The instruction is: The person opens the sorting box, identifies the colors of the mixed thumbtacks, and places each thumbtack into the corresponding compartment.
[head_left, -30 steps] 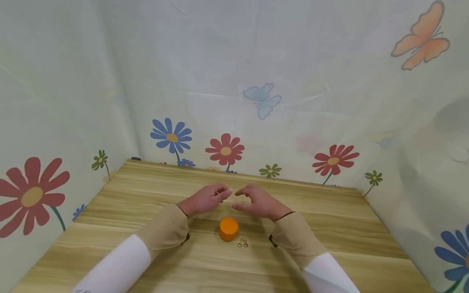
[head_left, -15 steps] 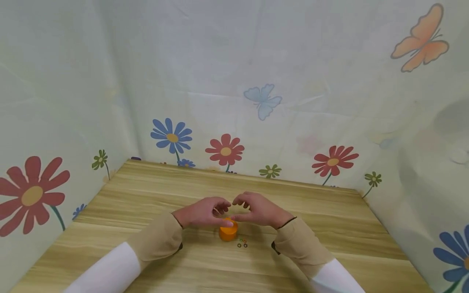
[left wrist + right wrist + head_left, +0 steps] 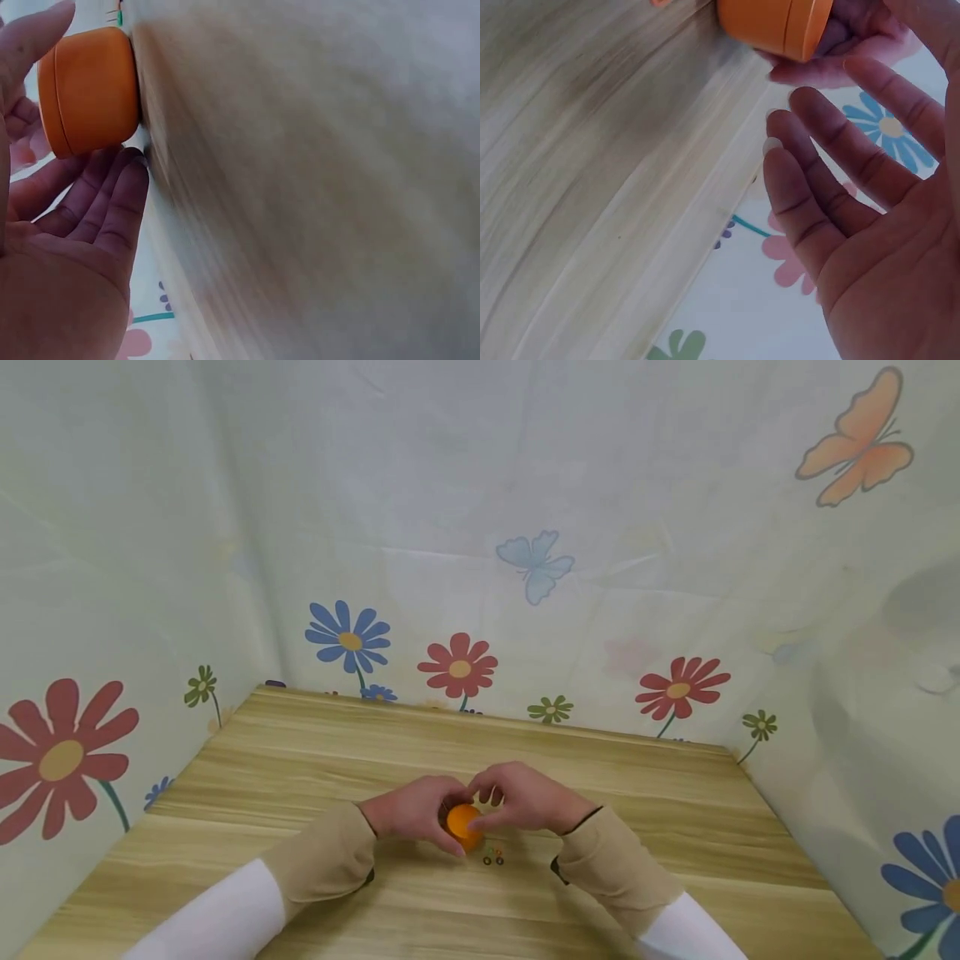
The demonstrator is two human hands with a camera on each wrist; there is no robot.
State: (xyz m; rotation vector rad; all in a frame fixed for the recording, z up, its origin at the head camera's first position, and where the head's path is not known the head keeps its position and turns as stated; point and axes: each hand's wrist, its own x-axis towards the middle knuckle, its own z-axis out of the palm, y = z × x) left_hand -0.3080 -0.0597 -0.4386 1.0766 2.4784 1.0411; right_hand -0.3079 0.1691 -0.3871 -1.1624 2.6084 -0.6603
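Note:
A small round orange lidded container (image 3: 462, 822) stands on the wooden table, a seam running around it near the top. My left hand (image 3: 417, 808) holds it from the left, thumb at the near side and fingers curled behind. In the left wrist view, those fingers (image 3: 124, 191) meet the container's side. My right hand (image 3: 529, 799) hovers at the right of the container, its thumb by the lid. Its fingers (image 3: 859, 154) are loosely bent and hold nothing in the right wrist view. Several tiny round bead-like pieces (image 3: 487, 861) lie just right of the container.
The wood-grain table (image 3: 330, 739) meets a pale cloth backdrop (image 3: 420, 510) at the back and sides, printed with flowers and butterflies. A dark strap-like piece (image 3: 559, 870) shows under the right sleeve.
Both hands have come down and nearer to me, toward the container. The left hand has gone from free in the air to around the container; the right thumb has reached the lid's edge.

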